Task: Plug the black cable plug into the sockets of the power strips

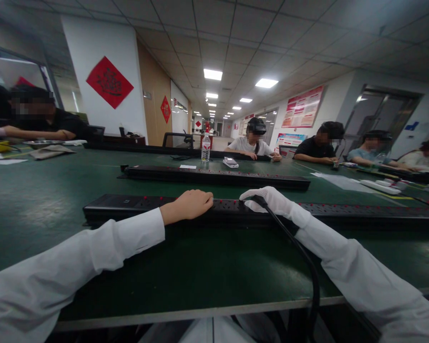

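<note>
A long black power strip (110,207) with red-dotted sockets lies across the green table in front of me. My bare left hand (191,205) is closed over its top, left of the middle; the fingertips are partly hidden. In a white glove, my right hand (273,201) grips a black plug (259,201) low over the sockets, thumb and forefinger around it. Whether its pins sit in a socket is hidden. From the plug a thick black cable (305,259) runs down past the table's front edge.
Behind lies a second black strip (218,177), with another long one (146,149) farther back. A water bottle (205,147) and a pale device (230,162) stand between. Several people sit around the table. Papers (343,183) and white blocks (381,186) lie at right.
</note>
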`<state>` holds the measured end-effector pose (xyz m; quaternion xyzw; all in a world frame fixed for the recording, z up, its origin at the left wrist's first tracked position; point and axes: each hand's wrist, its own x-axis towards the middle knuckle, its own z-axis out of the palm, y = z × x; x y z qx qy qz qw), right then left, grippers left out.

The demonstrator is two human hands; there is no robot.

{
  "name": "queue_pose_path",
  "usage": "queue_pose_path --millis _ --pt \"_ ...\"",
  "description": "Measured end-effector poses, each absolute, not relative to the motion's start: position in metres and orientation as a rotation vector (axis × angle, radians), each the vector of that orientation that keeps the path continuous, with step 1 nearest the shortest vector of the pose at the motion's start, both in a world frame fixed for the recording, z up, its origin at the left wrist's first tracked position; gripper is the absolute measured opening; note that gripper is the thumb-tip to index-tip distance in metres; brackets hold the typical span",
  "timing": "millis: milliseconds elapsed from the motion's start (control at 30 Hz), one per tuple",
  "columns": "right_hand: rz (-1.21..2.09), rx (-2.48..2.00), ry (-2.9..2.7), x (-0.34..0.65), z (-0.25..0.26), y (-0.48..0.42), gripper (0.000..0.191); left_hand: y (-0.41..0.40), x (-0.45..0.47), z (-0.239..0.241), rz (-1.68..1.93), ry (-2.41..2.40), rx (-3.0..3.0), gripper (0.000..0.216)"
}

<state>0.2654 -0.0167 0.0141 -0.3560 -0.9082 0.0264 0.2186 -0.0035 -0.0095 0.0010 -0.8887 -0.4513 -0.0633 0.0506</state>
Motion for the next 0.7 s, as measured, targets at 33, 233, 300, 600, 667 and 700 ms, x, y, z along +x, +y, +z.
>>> queue_pose_path --millis 33,233,300,600,667,700 --pt "0.122 -0.983 -2.507 0.2653 0.0138 -0.0165 0.031 -0.0094 -0.0035 0.0008 -0.189 -1.372 -2.703 0.04" --pt "0.257 -0.975 -2.49 0.2645 0.0131 -0.0164 0.034 -0.0072 -0.0046 -0.0014 -0.205 -1.363 -2.706 0.04" --pt "0.212 -0.985 -2.487 0.2647 0.0134 -0.0167 0.033 -0.0063 -0.005 -0.0022 -0.218 -1.366 -2.713 0.04" --pt "0.14 -0.959 -2.51 0.2665 0.0124 -0.0144 0.031 -0.009 -0.0029 -0.0005 -0.19 -1.393 -2.664 0.04" --pt "0.131 -0.952 -2.504 0.2665 0.0124 -0.015 0.03 -0.0088 -0.003 -0.0002 -0.189 -1.405 -2.677 0.04" --pt "0.124 -0.952 -2.501 0.2662 0.0127 -0.0156 0.029 -0.0086 -0.0032 -0.0002 -0.189 -1.413 -2.685 0.04"
